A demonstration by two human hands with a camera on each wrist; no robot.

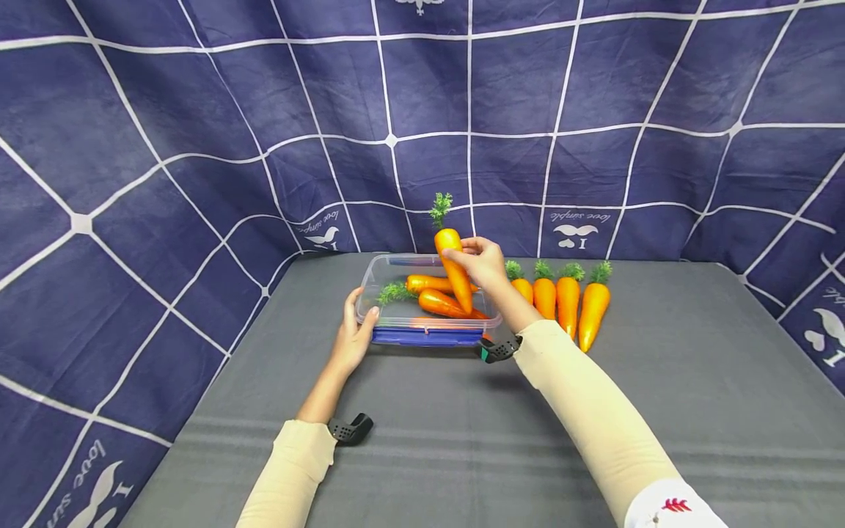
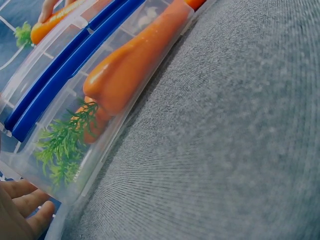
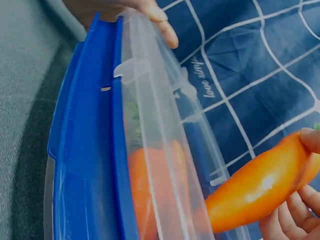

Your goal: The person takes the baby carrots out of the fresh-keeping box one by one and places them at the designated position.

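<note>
My right hand [image 1: 483, 262] pinches an orange carrot [image 1: 452, 268] near its thick end, green top up. The carrot slants over the clear plastic food container [image 1: 429, 323], its tip pointing down at the opening. Inside the container lie an upper carrot [image 1: 429, 283] and a lower carrot [image 1: 444, 303], green tops [image 1: 394, 293] to the left. My left hand [image 1: 353, 336] holds the container's left front corner, thumb at the rim and fingers along the outside wall. In the right wrist view, a blue clip [image 3: 87, 140] runs along the container's front.
Several more carrots [image 1: 594, 312] lie side by side on the grey table [image 1: 422, 440], right of the container and partly behind my right forearm. A blue checked cloth [image 1: 515, 88] hangs behind the table and along its left side.
</note>
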